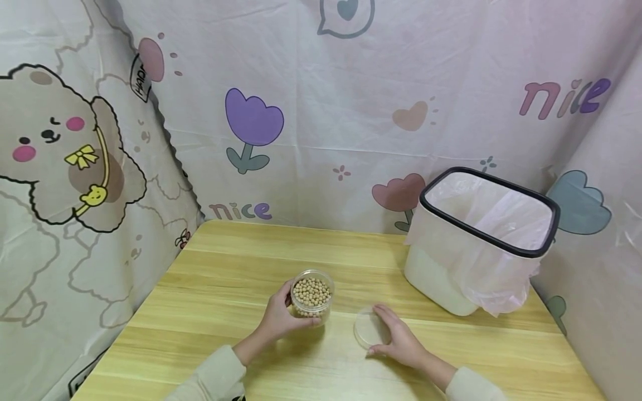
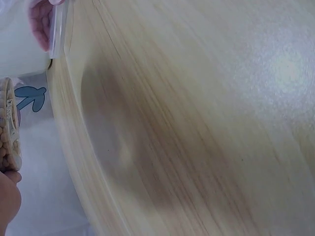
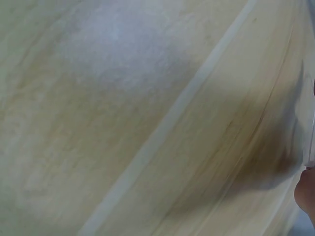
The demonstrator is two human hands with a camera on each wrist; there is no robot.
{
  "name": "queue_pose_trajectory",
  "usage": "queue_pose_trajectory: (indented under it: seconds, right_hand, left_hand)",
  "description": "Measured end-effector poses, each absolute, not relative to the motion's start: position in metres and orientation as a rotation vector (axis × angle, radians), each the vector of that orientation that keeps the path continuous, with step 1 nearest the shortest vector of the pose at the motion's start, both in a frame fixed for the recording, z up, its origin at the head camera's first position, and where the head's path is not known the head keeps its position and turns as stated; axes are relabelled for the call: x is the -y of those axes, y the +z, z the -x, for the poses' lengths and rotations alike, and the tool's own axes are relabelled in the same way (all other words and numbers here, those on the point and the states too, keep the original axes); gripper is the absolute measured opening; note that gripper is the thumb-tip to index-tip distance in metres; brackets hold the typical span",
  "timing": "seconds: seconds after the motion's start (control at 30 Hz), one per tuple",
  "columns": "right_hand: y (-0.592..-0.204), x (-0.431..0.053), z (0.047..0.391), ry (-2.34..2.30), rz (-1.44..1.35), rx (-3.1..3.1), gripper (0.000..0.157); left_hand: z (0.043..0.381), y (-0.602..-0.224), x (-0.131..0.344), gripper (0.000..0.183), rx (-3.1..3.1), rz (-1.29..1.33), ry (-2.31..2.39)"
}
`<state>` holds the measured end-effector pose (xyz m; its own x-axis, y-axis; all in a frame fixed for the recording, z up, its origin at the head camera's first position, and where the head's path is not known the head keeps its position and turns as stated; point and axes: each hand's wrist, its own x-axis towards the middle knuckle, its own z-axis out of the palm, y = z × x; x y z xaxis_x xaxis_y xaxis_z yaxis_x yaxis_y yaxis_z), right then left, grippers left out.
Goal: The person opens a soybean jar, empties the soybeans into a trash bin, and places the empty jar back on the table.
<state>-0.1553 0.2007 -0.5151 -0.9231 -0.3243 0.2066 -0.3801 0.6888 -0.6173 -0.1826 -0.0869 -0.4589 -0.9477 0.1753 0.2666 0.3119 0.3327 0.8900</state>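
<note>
Before you, the table has cloth behind it and along its left and right sides. Your left hand holds the jar from the left, with beans inside it. To the jar's right and a little nearer you is the lid, your right hand at its right side. Behind and right of the lid, the bin stands on the table, a bag lining it and hanging over its outside.
</note>
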Motion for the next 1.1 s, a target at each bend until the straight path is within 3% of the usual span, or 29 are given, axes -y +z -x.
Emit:
queue_pose_trajectory:
  seconds: [0.23,0.67,0.93,1.1]
  right_hand:
    - [-0.521,-0.205,0.156,1.009,-0.610,2.792,0.099]
    - [-0.517,-0.210,0.156,1.039,-0.617,2.878,0.106]
    - [-0.496,-0.210,0.157,0.991,-0.555,2.838,0.078]
    - [-0.482,-0.210,0.161,0.906,-0.541,2.781,0.073]
  left_hand:
    - [0.172,-0.434,0.084,0.091,2.443,0.498,-1.673]
    - [0.190,-0.456,0.087,0.096,2.457,0.488,-1.665]
    - [0.196,-0.451,0.089,0.095,2.468,0.456,-1.627]
    - [0.194,-0.430,0.085,0.094,2.497,0.428,-1.615]
